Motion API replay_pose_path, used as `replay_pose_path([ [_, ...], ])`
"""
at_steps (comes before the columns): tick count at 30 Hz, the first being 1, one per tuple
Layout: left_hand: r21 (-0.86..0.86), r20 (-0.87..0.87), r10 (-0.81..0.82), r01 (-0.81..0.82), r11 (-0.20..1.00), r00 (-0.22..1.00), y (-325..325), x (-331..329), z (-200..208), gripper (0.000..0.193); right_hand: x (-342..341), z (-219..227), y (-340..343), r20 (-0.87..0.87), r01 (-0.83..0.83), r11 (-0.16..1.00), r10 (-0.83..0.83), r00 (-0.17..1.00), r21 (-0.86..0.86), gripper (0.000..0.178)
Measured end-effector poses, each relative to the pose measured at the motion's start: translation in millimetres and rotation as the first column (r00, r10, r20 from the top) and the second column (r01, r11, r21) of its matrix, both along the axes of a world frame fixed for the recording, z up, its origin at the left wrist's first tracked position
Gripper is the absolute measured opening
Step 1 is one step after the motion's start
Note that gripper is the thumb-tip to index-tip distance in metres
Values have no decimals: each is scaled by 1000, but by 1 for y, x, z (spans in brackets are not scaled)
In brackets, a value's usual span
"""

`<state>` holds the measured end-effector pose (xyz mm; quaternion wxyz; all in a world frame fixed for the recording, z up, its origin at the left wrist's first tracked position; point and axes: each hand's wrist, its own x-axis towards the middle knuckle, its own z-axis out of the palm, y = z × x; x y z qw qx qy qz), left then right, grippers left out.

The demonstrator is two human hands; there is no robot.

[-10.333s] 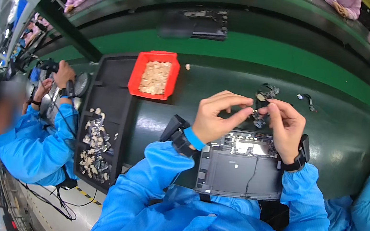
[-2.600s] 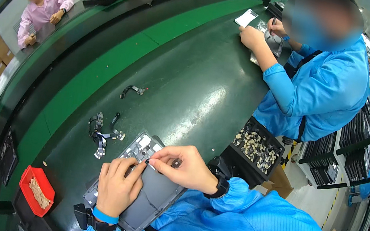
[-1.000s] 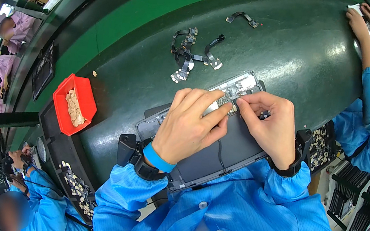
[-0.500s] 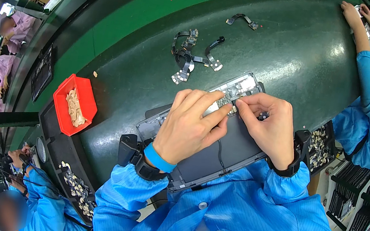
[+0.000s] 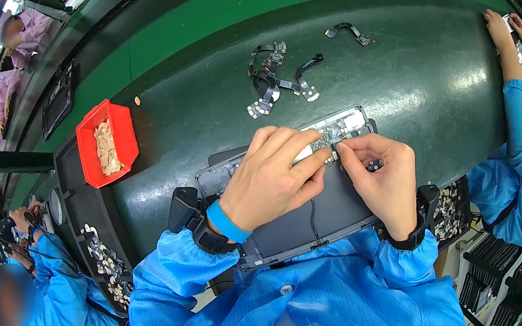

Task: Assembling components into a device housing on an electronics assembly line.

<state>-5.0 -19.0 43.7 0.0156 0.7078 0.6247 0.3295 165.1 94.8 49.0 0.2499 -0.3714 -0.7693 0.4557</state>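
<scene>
An opened tablet-like device [image 5: 349, 208] lies tilted in front of me, with a dark flat interior and a grey frame. Along its far side runs a circuit board [image 5: 323, 141] with silver parts. My left hand [image 5: 276, 176] rests over the board, its fingers stretched out and fingertips on the parts. At the board's right part, my right hand [image 5: 378, 178] pinches with thumb and forefinger. A small black flex cable end [image 5: 375, 165] with round contacts shows inside the right hand's curl; the pinched part is mostly hidden. A thin black cable [image 5: 315, 219] crosses the device's near half.
Several loose flex cables [image 5: 267, 81] lie beyond the device, and one more flex cable [image 5: 348, 32] lies farther off. At left stands a red bin [image 5: 86, 156] with beige scraps. Black trays [image 5: 71, 218] hold small parts. Co-workers sit on both sides; one co-worker's arm [image 5: 513, 100] is at right.
The whole view has shifted slightly. Both hands stay at the circuit board, with only tiny finger movement at the right hand's pinch.
</scene>
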Motion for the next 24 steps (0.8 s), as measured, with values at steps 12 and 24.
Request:
replay_pose_path([
  [12,12,-20,3,-3,1000,1000,0,0,-1,30,-1,3,5,25,-50,998,51,998,-23,11],
  [24,4,-31,15,-14,1000,999,-1,2,-1,32,-1,10,4,33,-71,994,74,997,-81,10],
])
